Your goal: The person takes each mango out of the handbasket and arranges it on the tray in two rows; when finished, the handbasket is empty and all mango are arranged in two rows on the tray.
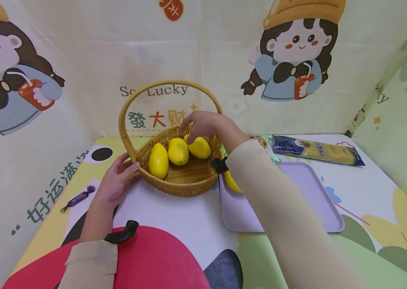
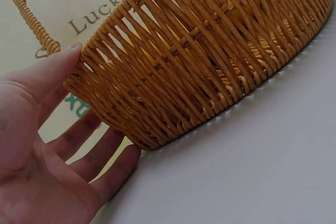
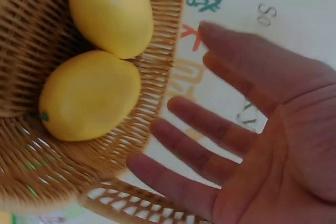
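Note:
A wicker basket [image 1: 189,188] with a tall hoop handle holds three smooth yellow fruits, lemon- or mango-like: a left one [image 1: 158,161], a middle one [image 1: 178,151] and a right one [image 1: 200,148]. Against the basket's left end rests my left hand [image 1: 116,182], thumb on the rim and the other fingers, fairly straight, along the outer wall [image 2: 173,61]. My right hand [image 1: 207,124] hovers over the back rim near the right fruit. In the right wrist view its fingers [image 3: 181,182] are spread, apart from the nearest fruit [image 3: 92,95], and hold nothing.
Right of the basket lies a lilac tray [image 1: 308,192], partly hidden by my right forearm, with another yellow fruit [image 1: 233,184] at its left side. A packet of pasta [image 1: 316,150] lies behind the tray. A purple wrapped candy [image 1: 78,199] is at the left.

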{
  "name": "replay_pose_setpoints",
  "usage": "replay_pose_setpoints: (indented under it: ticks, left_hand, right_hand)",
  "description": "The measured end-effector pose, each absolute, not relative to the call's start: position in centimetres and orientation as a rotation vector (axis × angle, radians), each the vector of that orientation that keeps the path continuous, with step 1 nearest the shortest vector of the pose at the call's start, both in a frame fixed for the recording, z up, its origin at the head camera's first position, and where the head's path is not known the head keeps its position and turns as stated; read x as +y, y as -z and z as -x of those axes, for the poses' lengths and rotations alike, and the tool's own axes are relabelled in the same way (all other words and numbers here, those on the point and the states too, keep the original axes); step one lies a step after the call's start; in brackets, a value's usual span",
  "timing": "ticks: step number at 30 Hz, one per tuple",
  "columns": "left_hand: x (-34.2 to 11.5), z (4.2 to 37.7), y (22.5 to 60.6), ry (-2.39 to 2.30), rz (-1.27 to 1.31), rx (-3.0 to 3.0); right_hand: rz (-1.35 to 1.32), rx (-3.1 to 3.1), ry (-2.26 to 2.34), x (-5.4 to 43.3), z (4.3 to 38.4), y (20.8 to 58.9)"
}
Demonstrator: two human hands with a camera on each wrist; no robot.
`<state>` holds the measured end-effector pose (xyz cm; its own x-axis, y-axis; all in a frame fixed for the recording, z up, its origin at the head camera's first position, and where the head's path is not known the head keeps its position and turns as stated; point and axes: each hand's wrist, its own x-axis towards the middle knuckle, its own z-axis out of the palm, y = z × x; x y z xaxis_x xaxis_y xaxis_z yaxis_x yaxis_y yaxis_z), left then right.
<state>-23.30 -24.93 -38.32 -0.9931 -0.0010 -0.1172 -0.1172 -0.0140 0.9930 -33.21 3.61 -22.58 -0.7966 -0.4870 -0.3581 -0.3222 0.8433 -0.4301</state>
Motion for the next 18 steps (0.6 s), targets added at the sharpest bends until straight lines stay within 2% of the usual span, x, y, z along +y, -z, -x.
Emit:
replay_pose_setpoints:
  ticks: [6, 18]
  left_hand:
    - [-25.0, 23.3, 38.4, -2.184, 0.128, 2.15]
    - [-24.8, 23.1, 38.3, -2.18, 0.155, 2.139]
  right_hand:
    - [0.464, 2.579, 0.505, 3.3, 34.3, 23.9]
    - [0.424, 2.594, 0.422, 2.5, 35.2, 26.0]
